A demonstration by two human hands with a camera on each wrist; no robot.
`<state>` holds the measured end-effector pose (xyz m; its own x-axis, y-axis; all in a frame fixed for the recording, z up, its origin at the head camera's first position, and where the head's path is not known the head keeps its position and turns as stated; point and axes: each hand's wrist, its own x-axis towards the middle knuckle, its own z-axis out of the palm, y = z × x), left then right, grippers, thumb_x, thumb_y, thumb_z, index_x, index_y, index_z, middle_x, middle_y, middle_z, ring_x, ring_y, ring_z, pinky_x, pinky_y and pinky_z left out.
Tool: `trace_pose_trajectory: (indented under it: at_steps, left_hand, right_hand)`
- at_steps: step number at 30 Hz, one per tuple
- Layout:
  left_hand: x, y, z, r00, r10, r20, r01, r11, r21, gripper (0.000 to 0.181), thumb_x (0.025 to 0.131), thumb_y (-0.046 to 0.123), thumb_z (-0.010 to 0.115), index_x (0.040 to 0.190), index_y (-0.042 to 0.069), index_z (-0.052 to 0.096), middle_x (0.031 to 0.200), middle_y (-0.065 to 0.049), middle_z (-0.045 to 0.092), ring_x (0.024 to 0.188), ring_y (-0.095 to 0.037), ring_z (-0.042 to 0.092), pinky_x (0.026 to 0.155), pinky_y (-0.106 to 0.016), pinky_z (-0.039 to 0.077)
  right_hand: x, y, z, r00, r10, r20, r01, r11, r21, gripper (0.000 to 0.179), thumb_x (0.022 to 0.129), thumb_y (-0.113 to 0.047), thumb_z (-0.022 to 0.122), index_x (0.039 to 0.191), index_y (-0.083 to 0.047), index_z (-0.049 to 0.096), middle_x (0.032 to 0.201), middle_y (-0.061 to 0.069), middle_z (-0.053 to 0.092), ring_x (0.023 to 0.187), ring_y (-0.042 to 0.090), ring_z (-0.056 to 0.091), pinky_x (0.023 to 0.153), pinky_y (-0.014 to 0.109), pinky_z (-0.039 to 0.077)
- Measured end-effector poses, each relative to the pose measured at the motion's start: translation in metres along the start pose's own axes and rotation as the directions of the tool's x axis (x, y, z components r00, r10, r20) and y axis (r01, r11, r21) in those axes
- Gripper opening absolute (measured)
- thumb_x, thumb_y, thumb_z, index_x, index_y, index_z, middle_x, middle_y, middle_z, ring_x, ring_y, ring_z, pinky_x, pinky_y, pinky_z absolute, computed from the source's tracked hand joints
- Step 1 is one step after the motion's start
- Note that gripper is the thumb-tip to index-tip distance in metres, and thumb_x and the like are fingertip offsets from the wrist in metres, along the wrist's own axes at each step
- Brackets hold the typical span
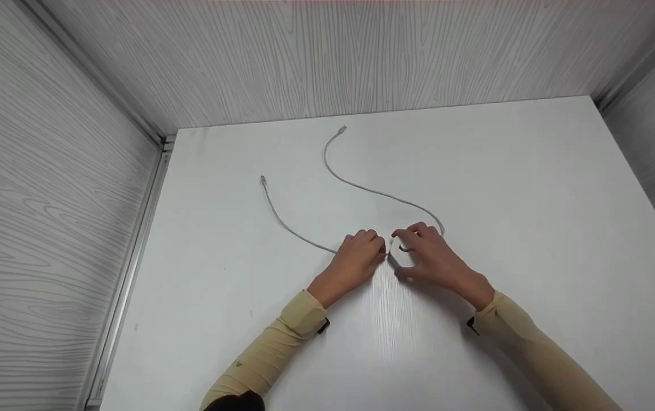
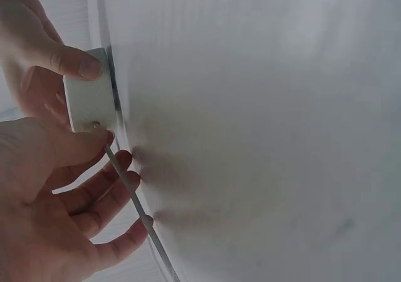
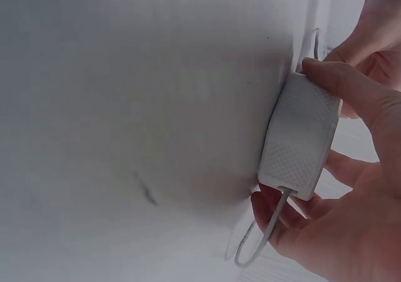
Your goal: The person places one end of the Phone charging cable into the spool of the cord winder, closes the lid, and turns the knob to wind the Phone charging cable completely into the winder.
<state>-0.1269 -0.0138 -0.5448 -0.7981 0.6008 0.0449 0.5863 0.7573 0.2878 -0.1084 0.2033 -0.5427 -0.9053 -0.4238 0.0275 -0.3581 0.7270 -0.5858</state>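
White box (image 3: 299, 138): near the middle of the surface (image 1: 533, 200), between my two hands, with a cord leaving each end; whether it touches the surface I cannot tell.
Right hand (image 1: 433, 257): gripping the box, thumb on the near side, fingers on the far side.
Left hand (image 1: 358, 254): pinching the left cord (image 2: 133, 197) between thumb and forefinger, just beside the box; the other fingers bend loosely by the cord.
Near plug (image 1: 263, 180): ends the left cord, lying on the surface, far and left of my hands.
Far plug (image 1: 342, 130): ends the right cord (image 1: 384, 195), which bends round beyond the right hand and curves away to the far left.
Steadying: I would hold the box level with the right hand and leave the right cord free to slide.
Pinching: I would move the left cord straight in line with the box, gently.
Risk: a sideways tug could kink the cord or twist the box.
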Motion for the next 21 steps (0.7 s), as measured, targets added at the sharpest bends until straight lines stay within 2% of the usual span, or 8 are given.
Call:
trace_pose_trajectory:
  at_steps: [6,13,21]
  left_hand:
    - [-0.004,-0.010,-0.002,1.000,0.010,-0.011,-0.011,0.999,-0.051,0.013,0.107,0.017,0.060,0.109,0.010,0.071,0.104,-0.006,0.068,0.099,-0.024,0.064,0.084,-0.041,0.053]
    - [-0.013,-0.021,-0.005,1.000,-0.025,-0.003,0.025,0.993,-0.119,0.015,0.108,0.017,0.059,0.112,0.007,0.070,0.108,-0.007,0.067,0.103,-0.024,0.062,0.091,-0.040,0.052]
    - [-0.024,-0.034,-0.011,0.998,-0.057,-0.014,0.054,0.986,-0.158,0.014,0.107,0.015,0.061,0.111,0.006,0.070,0.109,-0.007,0.066,0.104,-0.025,0.061,0.094,-0.041,0.052]
  right_hand:
    - [-0.001,0.001,-0.002,0.999,-0.014,-0.030,0.014,1.000,-0.001,0.067,0.080,-0.017,0.088,0.141,-0.006,0.061,0.125,0.018,0.059,0.110,0.033,0.055,0.096,0.050,0.043]
    - [-0.002,0.001,-0.003,1.000,0.002,-0.025,-0.001,1.000,0.013,0.070,0.080,-0.017,0.089,0.143,-0.007,0.059,0.126,0.017,0.058,0.111,0.031,0.055,0.097,0.050,0.044]
    - [-0.002,0.006,-0.007,0.999,0.034,-0.021,-0.034,0.999,-0.007,0.069,0.080,-0.020,0.088,0.142,-0.009,0.060,0.127,0.018,0.059,0.110,0.034,0.051,0.096,0.053,0.038]
